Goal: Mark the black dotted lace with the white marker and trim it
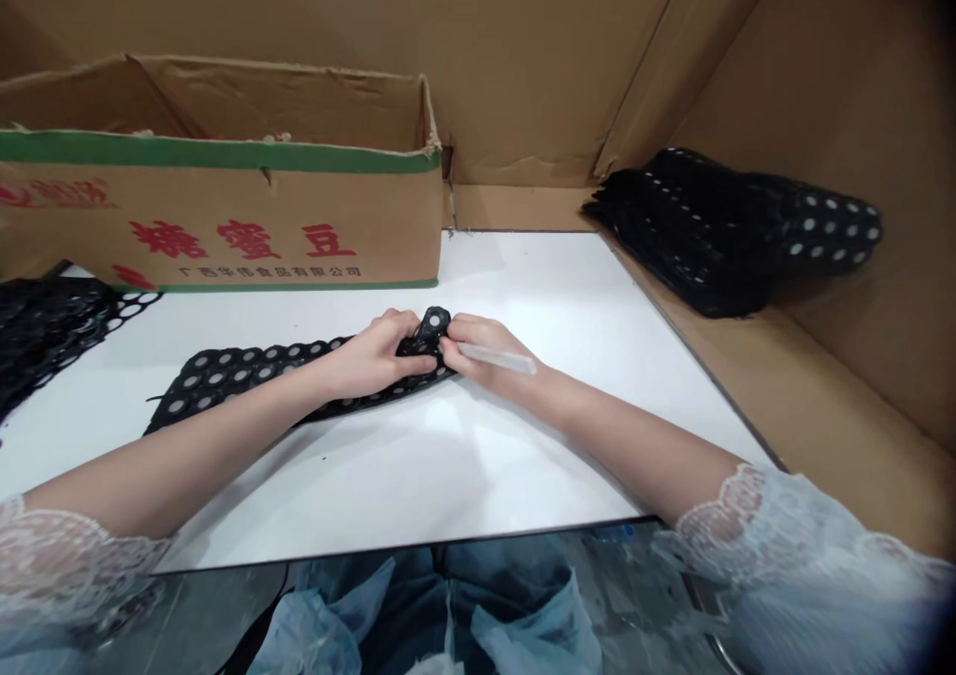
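A long strip of black openwork fabric [216, 377] with rows of pale round dots lies across the white table. Near its right end, my left hand [380, 354] pinches the fabric between thumb and fingers. My right hand [482, 344] meets it there, closed round a slim translucent white tool [499, 358] like a pen or hook handle. The tool's tip is hidden at the fabric, so its exact kind does not show. One dotted end of the strip [434, 321] sticks up between both hands.
A cardboard box [299, 212] with a green rim and red characters stands at the back left. More black openwork fabric [52, 327] lies at the left edge. A folded black dotted bundle [717, 227] rests on cardboard at the right. Cardboard walls [523, 58] enclose the white table [560, 456].
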### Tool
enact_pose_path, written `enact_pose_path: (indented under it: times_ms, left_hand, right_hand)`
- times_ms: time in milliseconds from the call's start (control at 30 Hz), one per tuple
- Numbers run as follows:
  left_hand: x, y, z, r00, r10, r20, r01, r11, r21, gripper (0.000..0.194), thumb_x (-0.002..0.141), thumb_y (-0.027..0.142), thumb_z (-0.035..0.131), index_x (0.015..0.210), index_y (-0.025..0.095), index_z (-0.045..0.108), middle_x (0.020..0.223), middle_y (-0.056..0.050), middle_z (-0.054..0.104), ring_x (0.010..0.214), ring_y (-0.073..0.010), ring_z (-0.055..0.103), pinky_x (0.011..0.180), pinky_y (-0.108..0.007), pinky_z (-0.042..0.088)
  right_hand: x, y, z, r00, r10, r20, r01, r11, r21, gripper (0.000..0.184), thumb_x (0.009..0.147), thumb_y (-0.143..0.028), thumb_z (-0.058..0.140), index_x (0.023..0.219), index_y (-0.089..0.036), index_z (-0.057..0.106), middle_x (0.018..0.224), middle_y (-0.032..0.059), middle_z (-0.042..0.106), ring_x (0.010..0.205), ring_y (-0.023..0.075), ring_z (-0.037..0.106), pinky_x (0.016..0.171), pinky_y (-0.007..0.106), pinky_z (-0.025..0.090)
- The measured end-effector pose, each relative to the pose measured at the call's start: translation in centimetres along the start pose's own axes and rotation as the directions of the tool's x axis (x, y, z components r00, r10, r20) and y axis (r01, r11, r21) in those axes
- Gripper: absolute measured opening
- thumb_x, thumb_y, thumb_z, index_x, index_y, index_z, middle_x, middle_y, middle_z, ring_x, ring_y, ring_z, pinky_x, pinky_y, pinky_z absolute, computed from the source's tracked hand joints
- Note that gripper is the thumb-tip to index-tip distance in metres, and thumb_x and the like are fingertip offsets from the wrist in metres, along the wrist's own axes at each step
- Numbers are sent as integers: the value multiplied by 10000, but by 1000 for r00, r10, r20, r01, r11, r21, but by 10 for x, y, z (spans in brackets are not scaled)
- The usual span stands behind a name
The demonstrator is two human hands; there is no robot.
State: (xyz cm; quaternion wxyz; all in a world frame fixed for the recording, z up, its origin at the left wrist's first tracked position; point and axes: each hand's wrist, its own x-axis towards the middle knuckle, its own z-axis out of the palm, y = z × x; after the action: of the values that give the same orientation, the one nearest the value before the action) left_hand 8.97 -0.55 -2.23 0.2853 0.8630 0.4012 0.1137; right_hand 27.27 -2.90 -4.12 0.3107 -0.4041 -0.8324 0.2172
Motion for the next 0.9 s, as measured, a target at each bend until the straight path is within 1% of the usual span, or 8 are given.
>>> enact_pose_path:
  times_ms: [233, 300, 367, 467, 533, 600, 733, 900]
  left_hand:
    - [2, -2, -6, 996, 65, 58, -65, 998, -5, 265, 793, 431, 428, 802, 174, 490, 809, -23, 460, 848, -196, 427, 770, -310, 354]
    - [1, -2, -6, 996, 75, 48, -77, 996, 43, 256, 787, 429, 440, 776, 176, 476, 798, -25, 459, 858, -206, 424, 781, -320, 347]
    - [1, -2, -5, 997, 71, 17, -72, 994, 84, 240, 786, 414, 441, 754, 177, 455, 805, -33, 468, 882, -218, 424, 796, -332, 341]
    - [0, 0, -5, 999, 27, -36, -23, 994, 110, 234, 791, 404, 422, 748, 176, 447, 801, -42, 485, 844, -221, 450, 749, -328, 356]
    - [-1, 1, -6, 999, -18, -51, 22, 996, 91, 252, 791, 421, 410, 752, 177, 458, 737, -29, 489, 737, -200, 470, 660, -300, 364]
    - [-1, 3, -9, 999, -43, -17, 43, 999, 29, 275, 770, 454, 436, 772, 182, 476, 696, -11, 498, 670, -181, 480, 596, -272, 358]
    - [-2, 3, -12, 994, -65, 89, 69, 997, -34, 336, 685, 513, 533, 740, 182, 507, 687, 4, 518, 652, -171, 500, 543, -245, 357]
    - [-1, 2, -13, 990, -106, 89, 115, 989, -96, 335, 675, 503, 540, 747, 176, 536, 708, -2, 547, 658, -174, 519, 573, -261, 384]
  right_hand:
    - [1, 0, 0, 998, 2, -69, -3, 1000, -22, 241, 819, -253, 361, 598, -161, 388, 657, -6, 407, 607, 84, 398, 601, 225, 321]
    - [1, -2, -6, 996, 84, -14, -83, 995, 54, 270, 806, -273, 380, 560, -164, 359, 595, -20, 379, 551, 75, 364, 542, 221, 296]
    - [1, -4, -13, 980, 176, 96, -189, 969, 160, 291, 798, -297, 384, 540, -168, 343, 529, -37, 332, 497, 68, 313, 479, 221, 251]
    - [1, -5, -22, 949, 210, 236, -272, 923, 271, 284, 790, -293, 387, 537, -166, 361, 498, -45, 318, 475, 62, 286, 446, 217, 225]
    - [2, -6, -24, 946, 213, 246, -283, 911, 301, 281, 782, -279, 401, 529, -165, 358, 497, -47, 318, 474, 58, 280, 441, 214, 222]
    - [2, -7, -24, 948, 220, 229, -287, 904, 319, 280, 778, -269, 413, 526, -166, 346, 497, -50, 313, 472, 56, 274, 436, 213, 215]
    - [2, -7, -22, 954, 194, 228, -265, 901, 344, 264, 789, -267, 403, 548, -157, 404, 515, -39, 385, 484, 60, 332, 453, 209, 257]
    - [2, -5, -26, 947, 203, 249, -287, 883, 372, 265, 800, -290, 394, 594, -145, 474, 580, -3, 522, 552, 78, 461, 526, 206, 348]
